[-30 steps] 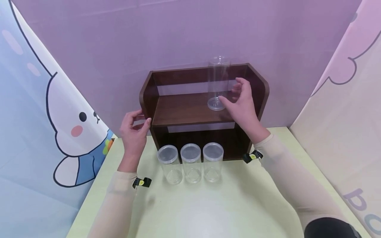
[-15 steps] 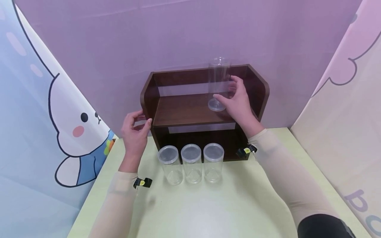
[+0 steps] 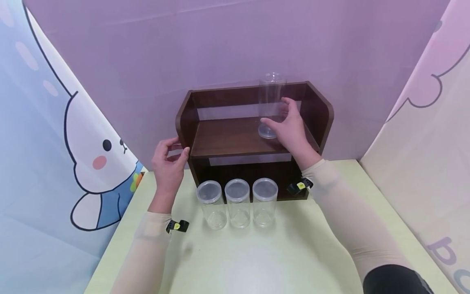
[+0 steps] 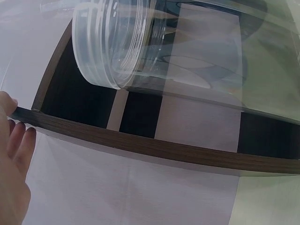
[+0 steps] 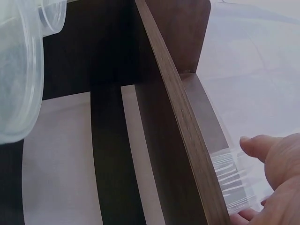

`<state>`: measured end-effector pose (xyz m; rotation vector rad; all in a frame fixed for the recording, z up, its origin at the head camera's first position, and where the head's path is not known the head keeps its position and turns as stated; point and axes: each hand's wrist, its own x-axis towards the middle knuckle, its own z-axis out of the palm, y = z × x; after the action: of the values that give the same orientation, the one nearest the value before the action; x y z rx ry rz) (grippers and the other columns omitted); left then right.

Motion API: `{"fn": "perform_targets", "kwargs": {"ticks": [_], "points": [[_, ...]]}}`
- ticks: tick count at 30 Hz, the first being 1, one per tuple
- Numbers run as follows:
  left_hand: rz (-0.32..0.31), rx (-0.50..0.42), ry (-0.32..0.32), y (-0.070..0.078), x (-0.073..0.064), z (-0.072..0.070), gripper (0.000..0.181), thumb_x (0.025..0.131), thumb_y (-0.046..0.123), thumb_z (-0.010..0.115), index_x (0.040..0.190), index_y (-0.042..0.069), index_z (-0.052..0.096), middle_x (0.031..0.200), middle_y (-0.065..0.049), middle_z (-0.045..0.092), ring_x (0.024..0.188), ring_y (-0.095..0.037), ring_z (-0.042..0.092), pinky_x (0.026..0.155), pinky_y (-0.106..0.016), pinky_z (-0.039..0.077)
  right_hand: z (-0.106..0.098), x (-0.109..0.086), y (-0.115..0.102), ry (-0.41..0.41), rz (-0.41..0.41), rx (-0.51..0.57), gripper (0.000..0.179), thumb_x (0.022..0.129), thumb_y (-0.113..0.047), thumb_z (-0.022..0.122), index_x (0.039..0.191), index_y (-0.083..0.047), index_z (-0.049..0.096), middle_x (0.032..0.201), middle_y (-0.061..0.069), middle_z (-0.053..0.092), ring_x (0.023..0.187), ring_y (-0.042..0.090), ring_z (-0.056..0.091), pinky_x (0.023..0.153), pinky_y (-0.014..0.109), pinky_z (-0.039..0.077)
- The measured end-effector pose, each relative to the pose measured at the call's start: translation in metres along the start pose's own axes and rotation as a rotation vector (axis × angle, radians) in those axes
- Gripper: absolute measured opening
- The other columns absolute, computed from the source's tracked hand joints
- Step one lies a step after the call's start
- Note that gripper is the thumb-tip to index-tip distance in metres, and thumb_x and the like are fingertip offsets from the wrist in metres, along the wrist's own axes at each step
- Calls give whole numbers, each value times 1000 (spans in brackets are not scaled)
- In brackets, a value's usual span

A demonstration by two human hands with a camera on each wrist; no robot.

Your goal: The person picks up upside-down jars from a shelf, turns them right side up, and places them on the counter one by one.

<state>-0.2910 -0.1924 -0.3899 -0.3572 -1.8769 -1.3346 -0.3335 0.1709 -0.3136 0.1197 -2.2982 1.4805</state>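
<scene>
A brown wooden two-tier shelf (image 3: 224,139) stands against the back wall. My left hand (image 3: 169,163) holds its left side panel, thumb on the front edge and fingers behind; the left wrist view shows this grip on the panel (image 4: 140,143). On the upper tier, right of the middle, a tall clear plastic jar (image 3: 269,100) stands upside down, its whitish lid end on the board. My right hand (image 3: 291,126) is curled round the jar's lower part, thumb across its front and fingers on its right side. In the right wrist view, the jar's ridged rings (image 5: 229,180) sit beside the thumb.
Three clear jars with lids up stand in a row on the pale table (image 3: 235,261) before the lower tier: left jar (image 3: 214,212), middle jar (image 3: 239,212), right jar (image 3: 264,210). Printed cloth panels (image 3: 106,171) flank the table; a purple cloth (image 3: 147,49) hangs behind.
My right hand has moved left onto the jar, its thumb now further across the front and its fingers closer in. The jar stays in place on the shelf; my left hand keeps its hold.
</scene>
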Motion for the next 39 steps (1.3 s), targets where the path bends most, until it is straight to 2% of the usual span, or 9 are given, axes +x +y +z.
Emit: {"fn": "perform_targets", "kwargs": {"ticks": [10,20,24,31,39], "points": [[6,4,-8,-2,0,2,34,102,18,84,134,13,74,125,0,72,113,-16,71,91,-23,62,0,-3,-2,23,27,0,90,99,-32,87,169,-17,33,163,13,51,149,28,53,119,44,52],[4,-1,-7,-2,2,3,34,101,18,85,133,13,74,124,0,72,113,-17,71,90,-20,61,-8,-8,-3,45,-27,17,87,97,-33,88,166,-15,37,155,13,56,143,26,56,117,43,53],[4,9,-6,-3,3,3,34,101,18,85,133,14,74,124,1,72,113,-16,71,90,-21,62,-14,-15,-3,35,-58,7,87,97,-34,89,165,-15,37,154,13,56,142,27,57,118,45,53],[11,4,0,-3,3,4,35,100,17,85,133,13,74,124,1,72,112,-15,71,92,-35,66,-22,-31,-4,-9,-102,8,87,98,-33,88,165,-14,36,153,13,56,140,26,58,117,47,54],[1,23,4,-3,4,3,36,100,18,86,134,15,74,125,2,72,113,-14,71,92,-30,65,-30,-52,-3,-44,-132,58,81,96,-30,90,160,-17,43,144,6,61,132,21,60,113,43,54]]}}
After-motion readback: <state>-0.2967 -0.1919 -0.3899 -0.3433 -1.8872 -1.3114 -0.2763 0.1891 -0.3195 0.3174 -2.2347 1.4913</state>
